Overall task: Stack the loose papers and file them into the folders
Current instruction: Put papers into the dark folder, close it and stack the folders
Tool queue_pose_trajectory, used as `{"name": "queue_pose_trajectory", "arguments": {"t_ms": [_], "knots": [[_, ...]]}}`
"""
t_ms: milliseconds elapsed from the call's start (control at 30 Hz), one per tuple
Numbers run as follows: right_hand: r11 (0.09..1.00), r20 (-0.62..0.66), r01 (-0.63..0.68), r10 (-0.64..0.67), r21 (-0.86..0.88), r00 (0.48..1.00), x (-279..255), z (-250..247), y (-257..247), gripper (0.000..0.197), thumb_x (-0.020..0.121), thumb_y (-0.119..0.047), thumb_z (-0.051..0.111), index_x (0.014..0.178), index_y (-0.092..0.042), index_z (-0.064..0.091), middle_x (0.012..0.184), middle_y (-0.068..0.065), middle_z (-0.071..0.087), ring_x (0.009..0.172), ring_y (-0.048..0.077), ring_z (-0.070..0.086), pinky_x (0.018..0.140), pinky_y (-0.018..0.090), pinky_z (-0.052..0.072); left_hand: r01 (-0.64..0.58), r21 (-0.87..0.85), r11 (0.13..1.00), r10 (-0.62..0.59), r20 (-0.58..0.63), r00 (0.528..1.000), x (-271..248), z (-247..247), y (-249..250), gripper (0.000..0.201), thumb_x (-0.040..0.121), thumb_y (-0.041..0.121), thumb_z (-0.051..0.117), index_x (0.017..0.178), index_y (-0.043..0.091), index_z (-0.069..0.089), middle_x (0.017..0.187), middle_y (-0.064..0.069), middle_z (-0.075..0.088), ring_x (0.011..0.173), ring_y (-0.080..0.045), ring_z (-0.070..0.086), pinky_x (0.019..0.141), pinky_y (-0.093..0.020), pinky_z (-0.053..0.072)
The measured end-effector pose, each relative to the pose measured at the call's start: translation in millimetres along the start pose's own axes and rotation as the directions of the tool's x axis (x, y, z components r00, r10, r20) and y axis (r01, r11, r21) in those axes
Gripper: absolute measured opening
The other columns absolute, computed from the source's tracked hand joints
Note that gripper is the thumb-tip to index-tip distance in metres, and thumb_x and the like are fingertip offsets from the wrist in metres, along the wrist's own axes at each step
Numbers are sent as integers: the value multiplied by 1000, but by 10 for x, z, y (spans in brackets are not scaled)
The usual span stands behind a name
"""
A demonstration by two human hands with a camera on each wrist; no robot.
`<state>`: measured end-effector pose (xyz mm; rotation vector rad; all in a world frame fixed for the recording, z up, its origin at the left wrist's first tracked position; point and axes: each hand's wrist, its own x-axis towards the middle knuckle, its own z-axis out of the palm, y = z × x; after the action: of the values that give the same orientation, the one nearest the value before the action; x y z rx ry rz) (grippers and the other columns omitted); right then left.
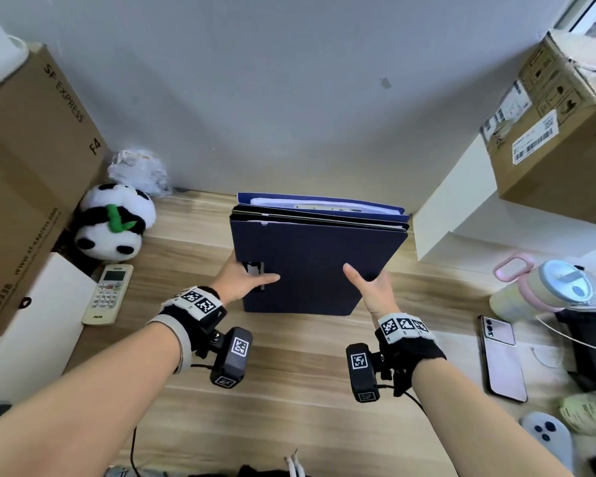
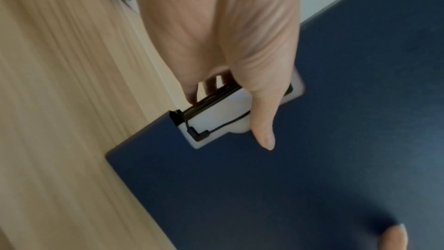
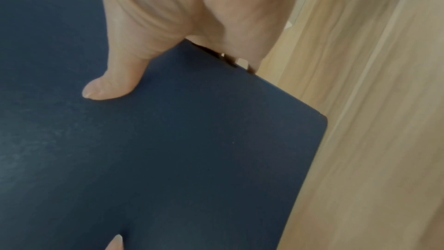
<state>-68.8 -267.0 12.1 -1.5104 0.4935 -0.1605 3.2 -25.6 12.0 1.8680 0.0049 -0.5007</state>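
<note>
A stack of dark blue folders (image 1: 315, 259) stands tilted on the wooden desk (image 1: 289, 373), its far edge raised. White papers (image 1: 289, 203) show between the covers at the top. My left hand (image 1: 243, 280) grips the stack's left edge by a black clip (image 2: 206, 100) in a white cut-out, thumb on the front cover (image 2: 288, 178), fingers behind. My right hand (image 1: 370, 285) grips the right edge the same way, thumb on the cover (image 3: 168, 159), fingers hidden behind.
A plush panda (image 1: 112, 223) and a remote control (image 1: 107, 294) lie to the left beside a cardboard box (image 1: 25, 187). White boxes (image 1: 461, 218), a pink bottle (image 1: 544, 287) and a phone (image 1: 503, 359) crowd the right side. A grey wall rises behind the folders.
</note>
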Motion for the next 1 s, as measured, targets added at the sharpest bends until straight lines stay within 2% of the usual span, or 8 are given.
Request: {"name": "queue_pose_trajectory", "arguments": {"t_ms": [67,167,300,400,467,633,800,1000], "knots": [[1000,9,-13,13,-2,1000,-4,-2,7,66,79,-16,73,136,-13,41,126,0,60,113,12,59,95,20,46,-1,19,1000,0,30,1000,8,-23,-14,48,74,13,79,116,16,58,108,2,65,111,-21,60,102,-35,46],[1000,26,-26,27,-6,999,7,-4,13,61,80,-12,71,134,-13,42,121,-1,61,104,2,59,79,5,49,1,51,999,-2,34,999,49,-45,-16,50,74,16,79,119,5,60,117,-11,67,112,-27,62,104,-41,46],[988,21,-88,91,-127,996,39,-77,97,54,82,-15,69,130,-5,48,126,6,61,113,17,59,88,19,44,-36,70,997,37,-3,999,96,-24,-36,52,77,19,77,122,2,57,119,-12,66,113,-26,61,103,-37,46],[975,-13,-56,54,-217,998,76,-92,108,46,87,-13,64,129,-3,49,124,6,60,111,16,56,87,16,45,-81,57,995,83,-24,996,151,-19,-9,59,77,21,77,129,10,53,124,-3,64,115,-19,60,104,-36,46],[971,-37,-45,37,-236,999,117,-57,84,43,87,-13,63,127,-5,50,123,7,61,111,17,57,97,26,45,-91,96,991,93,-26,995,221,-65,-5,58,78,24,75,129,8,52,123,-5,64,112,-18,60,102,-31,44],[946,-17,-82,81,-314,997,277,180,125,41,88,-24,62,124,-3,56,120,7,63,111,20,59,93,26,41,21,195,980,-39,88,995,363,-341,131,27,86,33,65,85,9,56,76,3,59,76,-15,60,82,-27,42],[929,-53,-271,266,-254,962,441,610,374,42,89,-21,62,124,0,55,124,13,62,115,27,58,104,38,43,240,267,933,-270,81,959,498,-615,-155,50,75,56,67,58,17,42,59,-1,45,60,-20,45,61,-27,34],[845,-122,-466,450,-261,885,597,973,762,42,87,-21,64,121,3,55,122,19,62,112,33,60,102,44,45,354,292,889,-423,220,879,615,-824,-715,31,75,6,76,62,15,50,52,6,50,55,-15,46,61,-26,40]]}}
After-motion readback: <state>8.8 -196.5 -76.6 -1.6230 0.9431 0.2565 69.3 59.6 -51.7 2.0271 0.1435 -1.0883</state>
